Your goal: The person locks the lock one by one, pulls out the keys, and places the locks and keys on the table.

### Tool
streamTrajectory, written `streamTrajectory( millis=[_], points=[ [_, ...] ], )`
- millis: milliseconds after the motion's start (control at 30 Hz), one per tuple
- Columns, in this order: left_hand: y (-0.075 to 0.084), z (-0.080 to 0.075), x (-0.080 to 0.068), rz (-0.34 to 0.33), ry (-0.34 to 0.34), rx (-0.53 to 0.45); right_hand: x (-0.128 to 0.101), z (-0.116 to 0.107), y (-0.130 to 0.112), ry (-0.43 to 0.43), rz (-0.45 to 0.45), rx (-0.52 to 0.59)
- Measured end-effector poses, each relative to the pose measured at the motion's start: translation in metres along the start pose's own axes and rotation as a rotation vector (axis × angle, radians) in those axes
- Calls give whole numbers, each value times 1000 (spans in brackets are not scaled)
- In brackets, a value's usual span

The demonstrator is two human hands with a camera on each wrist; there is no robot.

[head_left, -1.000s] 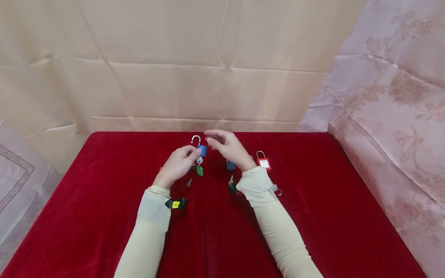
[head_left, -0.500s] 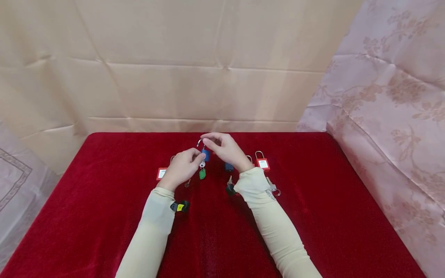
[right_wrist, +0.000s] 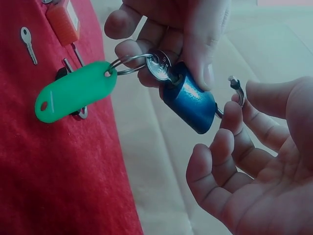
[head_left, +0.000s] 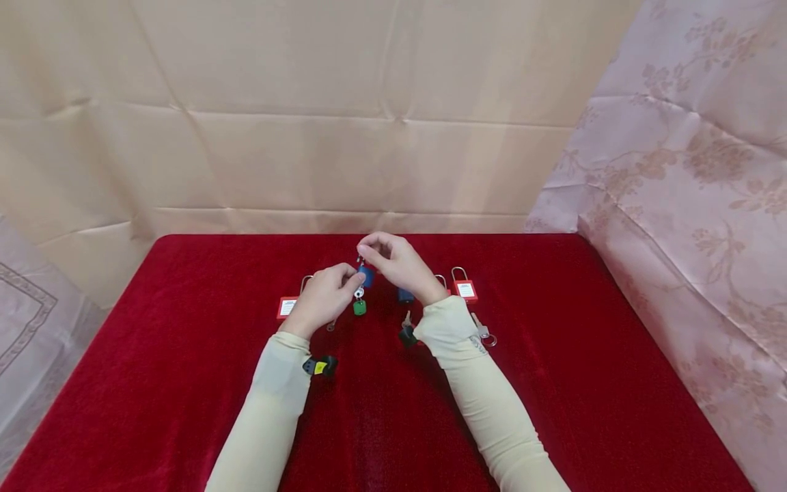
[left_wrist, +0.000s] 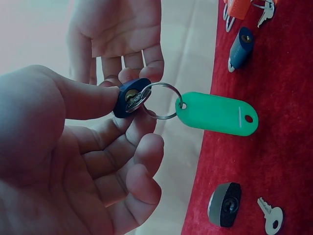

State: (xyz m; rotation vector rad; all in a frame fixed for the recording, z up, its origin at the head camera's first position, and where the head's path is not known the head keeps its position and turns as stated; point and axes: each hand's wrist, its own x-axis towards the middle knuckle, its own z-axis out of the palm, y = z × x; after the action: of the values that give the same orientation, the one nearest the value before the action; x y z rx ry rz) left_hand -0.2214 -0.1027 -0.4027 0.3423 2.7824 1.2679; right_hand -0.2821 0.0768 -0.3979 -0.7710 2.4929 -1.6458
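In the head view, my left hand (head_left: 324, 295) pinches the body of a blue padlock (right_wrist: 190, 105) between thumb and fingers, above the table. My right hand (head_left: 398, 265) comes in from the other side, thumb and index finger pinching the bent end of the shackle (right_wrist: 238, 93). The shackle is raised, its free end out of the body, as the right wrist view shows. A silver key (right_wrist: 160, 68) sits in the keyhole. From its split ring (left_wrist: 168, 116) hangs a green plastic tag (left_wrist: 217, 115).
Red padlocks with white labels, one at the left (head_left: 286, 307) and one at the right (head_left: 465, 290), lie on the red cloth (head_left: 553, 383). Near the middle are a dark blue padlock (head_left: 405, 295) and a black-headed key (head_left: 407, 335). A loose key (left_wrist: 271, 215) lies beside a grey-and-black padlock (left_wrist: 225, 205).
Both hands have come together at the padlock, the left shifting slightly right. My right fingers, apart from the shackle at first, now pinch it. The shackle has swung round, and the green tag has turned.
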Motion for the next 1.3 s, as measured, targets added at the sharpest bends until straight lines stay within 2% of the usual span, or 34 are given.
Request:
streamTrajectory(
  millis=[267, 700, 1000, 1300],
  points=[
    [-1, -2, 1, -7, 8, 21, -1, -3, -1, -9, 24, 50],
    [-5, -7, 3, 16, 45, -16, -2, -6, 0, -14, 53, 105],
    [-7, -11, 1, 16, 39, -64, -1, -7, -1, -18, 43, 133],
    [-2, -15, -2, -19, 9, -168, -1, -7, 1, 2, 55, 133]
  ],
)
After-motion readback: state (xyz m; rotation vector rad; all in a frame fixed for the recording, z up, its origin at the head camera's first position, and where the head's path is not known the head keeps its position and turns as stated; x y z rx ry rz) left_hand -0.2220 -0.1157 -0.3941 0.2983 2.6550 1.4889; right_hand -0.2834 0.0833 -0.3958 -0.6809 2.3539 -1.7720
